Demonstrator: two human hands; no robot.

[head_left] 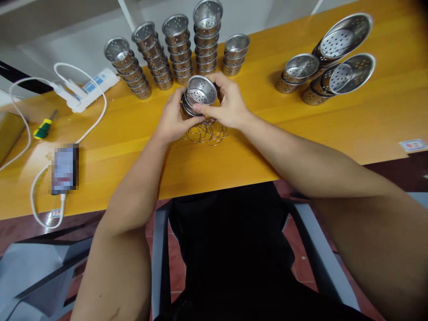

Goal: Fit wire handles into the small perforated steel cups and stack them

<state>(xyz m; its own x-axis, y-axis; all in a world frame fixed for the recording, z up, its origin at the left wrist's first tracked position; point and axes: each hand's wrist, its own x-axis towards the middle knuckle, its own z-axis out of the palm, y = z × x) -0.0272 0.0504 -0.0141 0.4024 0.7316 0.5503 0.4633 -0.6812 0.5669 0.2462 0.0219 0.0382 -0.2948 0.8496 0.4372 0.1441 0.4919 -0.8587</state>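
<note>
Orange worktop [301, 133] against white wall; both hands [174, 118] [229, 104] pinch a perforated cup [200, 90].

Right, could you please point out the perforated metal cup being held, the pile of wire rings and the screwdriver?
Perforated metal cup [201, 90], head view: its holed inner bottom.
Pile of wire rings [207, 132], head view: the middle of the overlapping loops on the table.
Screwdriver [42, 129], head view: its green and yellow handle.

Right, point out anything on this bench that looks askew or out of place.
The strainer cups on the right lie tipped on their sides, unlike the upright stacks at the back. The leftmost stack leans. Loose wire rings lie tangled beneath both hands.
</note>
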